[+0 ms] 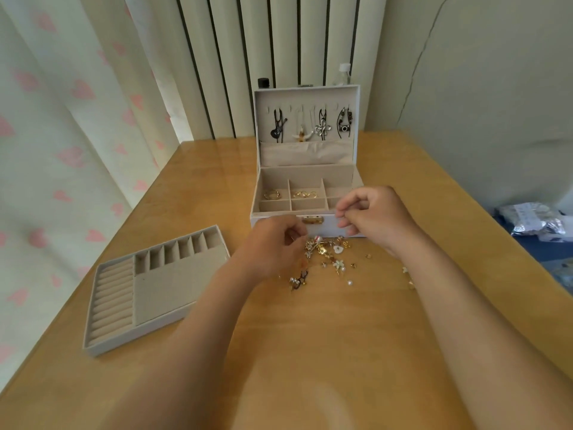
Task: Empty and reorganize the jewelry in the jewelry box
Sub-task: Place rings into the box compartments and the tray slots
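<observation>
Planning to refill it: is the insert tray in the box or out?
Out. The tray lies flat on the table, left of the open jewelry box, apart from it.

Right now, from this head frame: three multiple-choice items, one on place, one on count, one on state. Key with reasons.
1. Where is the removable tray? A) on the table, left of the jewelry box B) inside the box C) on a chair
2. How many necklaces hang in the lid? A) two B) four C) seven
3. The lid is: A) shut B) open, upright C) detached
Key: 1A, it lies flat beside the box; 2B, four hang side by side; 3B, it stands upright behind the box.
</observation>
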